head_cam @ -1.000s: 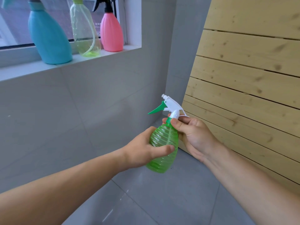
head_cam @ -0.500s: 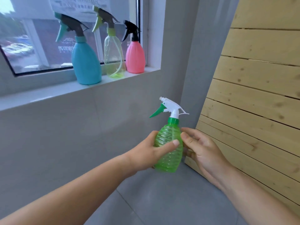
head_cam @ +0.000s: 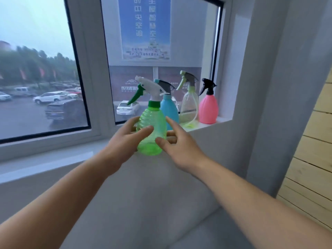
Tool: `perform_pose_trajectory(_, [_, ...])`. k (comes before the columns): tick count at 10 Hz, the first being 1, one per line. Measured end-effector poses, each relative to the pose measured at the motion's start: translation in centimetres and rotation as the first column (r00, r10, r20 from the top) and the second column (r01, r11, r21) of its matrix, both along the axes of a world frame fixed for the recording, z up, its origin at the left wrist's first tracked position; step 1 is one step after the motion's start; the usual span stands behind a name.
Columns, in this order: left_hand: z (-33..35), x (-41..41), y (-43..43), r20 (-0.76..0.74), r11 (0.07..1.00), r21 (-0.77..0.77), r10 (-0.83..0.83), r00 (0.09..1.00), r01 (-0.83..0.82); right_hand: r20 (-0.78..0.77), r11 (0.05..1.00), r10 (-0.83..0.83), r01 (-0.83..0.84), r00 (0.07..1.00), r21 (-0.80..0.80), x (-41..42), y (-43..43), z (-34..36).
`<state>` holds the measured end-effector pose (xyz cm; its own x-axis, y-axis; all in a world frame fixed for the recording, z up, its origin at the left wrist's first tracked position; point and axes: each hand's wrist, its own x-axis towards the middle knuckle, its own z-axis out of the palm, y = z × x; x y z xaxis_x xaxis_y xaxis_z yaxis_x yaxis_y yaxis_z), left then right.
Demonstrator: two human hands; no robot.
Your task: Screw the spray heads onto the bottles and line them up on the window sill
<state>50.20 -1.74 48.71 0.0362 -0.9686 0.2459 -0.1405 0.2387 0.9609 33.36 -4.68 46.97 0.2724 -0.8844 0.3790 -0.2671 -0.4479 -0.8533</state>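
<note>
I hold a translucent green ribbed bottle [head_cam: 151,121] upright between both hands, its white spray head [head_cam: 150,87] with a green trigger seated on the neck. My left hand [head_cam: 122,142] wraps it from the left, thumb across the front. My right hand [head_cam: 181,148] touches its right side with thumb and spread fingers. The bottle's base is level with the front edge of the window sill [head_cam: 62,159]; I cannot tell whether it rests there. Behind it on the sill stand a blue bottle [head_cam: 171,112], a clear bottle [head_cam: 189,108] and a pink bottle [head_cam: 208,110], each with a spray head.
The sill runs left from the bottles along the window glass. A white window post [head_cam: 89,69] stands behind my left hand. The grey wall corner closes the sill on the right, and a wooden slat panel [head_cam: 309,159] leans at the far right.
Both hands have lifted the green bottle from low near the floor up to the sill, left of the blue bottle. My right hand has left the spray head's collar for the bottle's side.
</note>
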Motion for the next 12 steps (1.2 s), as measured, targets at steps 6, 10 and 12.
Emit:
perform_pose_trajectory(6, [-0.4, 6.7, -5.1, 0.063, 0.962, -0.054, 0.269, 0.961, -0.266, -0.014, 0.999, -0.031, 0.031, 0.999, 0.012, 9.2, -6.1, -0.1])
perform_pose_trajectory(10, [-1.1, 7.4, -6.3, 0.024, 0.964, -0.039, 0.263, 0.965, -0.262, -0.099, 0.992, -0.103, 0.094, 0.99, -0.089, 9.7, -6.1, -0.1])
perform_pose_trajectory(12, [-0.6, 7.4, -6.2, 0.119, 0.935, -0.033, 0.356, 0.927, -0.354, -0.09, 0.989, -0.138, 0.132, 0.986, -0.069, 9.6, -6.2, -0.3])
